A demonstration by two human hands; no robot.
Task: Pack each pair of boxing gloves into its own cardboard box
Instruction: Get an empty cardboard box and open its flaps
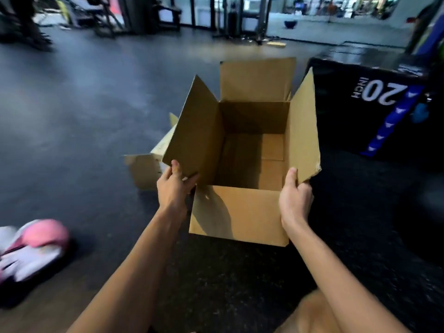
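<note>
Left grip (174,186) is pinched on the near corner of the left flap (194,131) of the open brown cardboard box (240,212): thumb on the flap's inner face, fingers curled around the outside. Right grip (296,198) does pretty much the same on the right flap (304,131), with the thumb lying up the inside near its chewed-up near corner and the fingers wrapped behind it. So both grips are clamped on the box, one on each side flap, and both bare forearms reach in from the bottom of the view.

The box stands upright on the dark rubber floor (72,116), right in front of the person. Both side flaps stick up and lean outward, and the far flap (257,78) stands up too. Looking down inside, you can see the folded bottom panels, half in shadow.

Just behind the box's left side is a second, paler cardboard box (146,171), mostly hidden, also on the floor. The pink and white boxing gloves (33,248) lie on the floor at its near left, well apart from both boxes and a bit blurred. To the right of the open box, near it, there's a big black padded jump box with "20 INCH" printed on it (360,104). Gym gear farther back is too blurry to make out.
</note>
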